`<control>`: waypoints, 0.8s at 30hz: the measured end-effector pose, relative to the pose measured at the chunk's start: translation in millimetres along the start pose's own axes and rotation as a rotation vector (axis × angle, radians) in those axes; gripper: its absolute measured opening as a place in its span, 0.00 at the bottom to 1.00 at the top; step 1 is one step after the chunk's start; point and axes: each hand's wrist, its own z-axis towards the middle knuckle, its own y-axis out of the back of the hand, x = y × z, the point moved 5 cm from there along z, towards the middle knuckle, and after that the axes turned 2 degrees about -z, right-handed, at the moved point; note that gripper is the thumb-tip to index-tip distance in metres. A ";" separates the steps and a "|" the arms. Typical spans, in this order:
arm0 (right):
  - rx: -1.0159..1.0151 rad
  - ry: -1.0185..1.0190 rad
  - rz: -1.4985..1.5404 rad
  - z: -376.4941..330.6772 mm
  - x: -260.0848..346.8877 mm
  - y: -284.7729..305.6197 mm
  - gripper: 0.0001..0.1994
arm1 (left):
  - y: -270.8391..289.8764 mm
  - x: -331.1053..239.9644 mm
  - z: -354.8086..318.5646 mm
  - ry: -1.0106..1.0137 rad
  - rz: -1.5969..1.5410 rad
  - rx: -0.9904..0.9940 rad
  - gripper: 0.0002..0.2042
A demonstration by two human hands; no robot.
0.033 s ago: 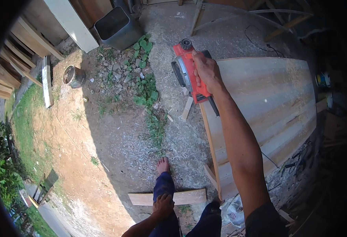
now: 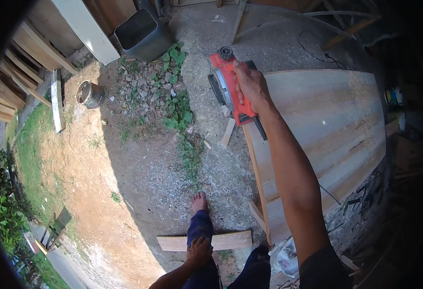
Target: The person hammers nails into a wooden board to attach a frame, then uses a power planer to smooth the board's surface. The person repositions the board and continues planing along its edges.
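My right hand is closed around the handle of a red electric planer with a black round knob. The planer sits at the far left corner of a wide wooden panel made of joined boards, along its left edge. My right arm reaches across the panel and hides part of it. My left hand rests over my left knee, on the dark blue trousers, with no object in it. The planer's underside is hidden.
Wood shavings litter the ground, with small offcuts beside the panel. A loose board lies by my feet. Farther off are a grey plastic tub, a round bucket, leaning planks and a dark cable.
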 end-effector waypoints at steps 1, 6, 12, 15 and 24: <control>-0.001 0.007 0.001 3.3 4.0 -1.0 0.25 | 0.0 -0.1 1.2 -0.008 -0.002 0.004 0.17; -0.044 0.003 0.053 11.4 2.0 14.3 0.31 | 5.2 1.0 3.8 -0.033 0.011 -0.030 0.17; 0.019 -0.083 0.103 -105.3 -68.3 36.6 0.26 | 2.7 -2.4 2.6 -0.012 0.016 -0.036 0.16; -0.006 -0.068 0.025 -164.2 -100.7 45.6 0.25 | -2.5 0.1 2.3 -0.008 0.030 -0.027 0.17; 0.000 -0.065 0.059 -119.1 -74.7 32.9 0.24 | -2.5 -2.6 6.3 0.017 0.035 0.024 0.17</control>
